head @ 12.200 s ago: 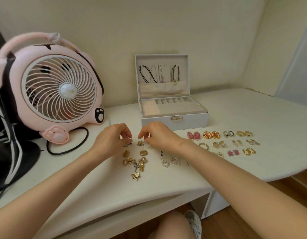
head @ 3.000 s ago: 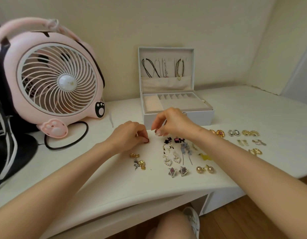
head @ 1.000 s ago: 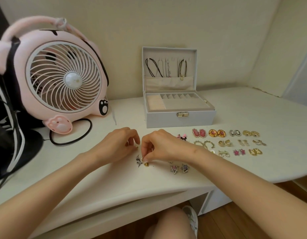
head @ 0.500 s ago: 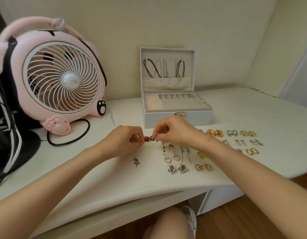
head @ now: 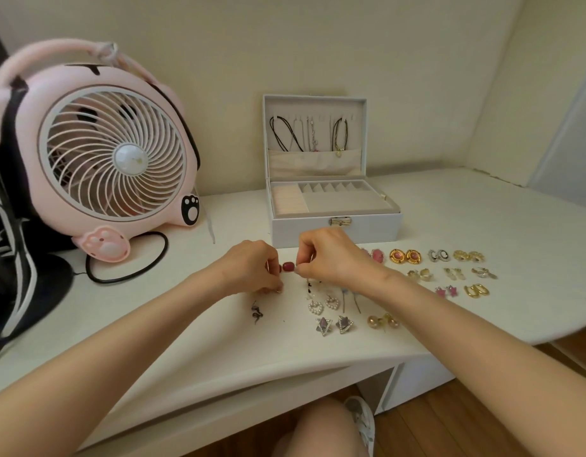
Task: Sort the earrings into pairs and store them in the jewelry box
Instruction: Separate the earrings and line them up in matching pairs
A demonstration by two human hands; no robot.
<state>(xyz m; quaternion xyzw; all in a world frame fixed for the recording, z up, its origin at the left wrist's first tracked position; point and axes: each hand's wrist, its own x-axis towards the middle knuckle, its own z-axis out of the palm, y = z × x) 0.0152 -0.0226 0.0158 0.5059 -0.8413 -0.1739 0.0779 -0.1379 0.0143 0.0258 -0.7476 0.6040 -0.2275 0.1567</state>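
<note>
Lifted off the near pile, left grip point(head: 252, 270) and right grip point(head: 328, 258) pinch red earrings point(head: 287, 267) together just before the jewelry box point(head: 367, 225), which shows none stored; sorted pairs point(head: 405, 256) line the counter point(head: 482, 219) at right, a stray point(head: 257, 313) remains.

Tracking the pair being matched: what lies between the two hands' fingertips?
A red oval earring, pinched by the right hand, close to the left hand; the head view shows it.

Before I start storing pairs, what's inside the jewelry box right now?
Necklaces hang in the lid above a fabric pocket. The tray shows ring rolls at left and small compartments behind, none visibly filled. The pocket's inside and anything under the tray are hidden.
</note>
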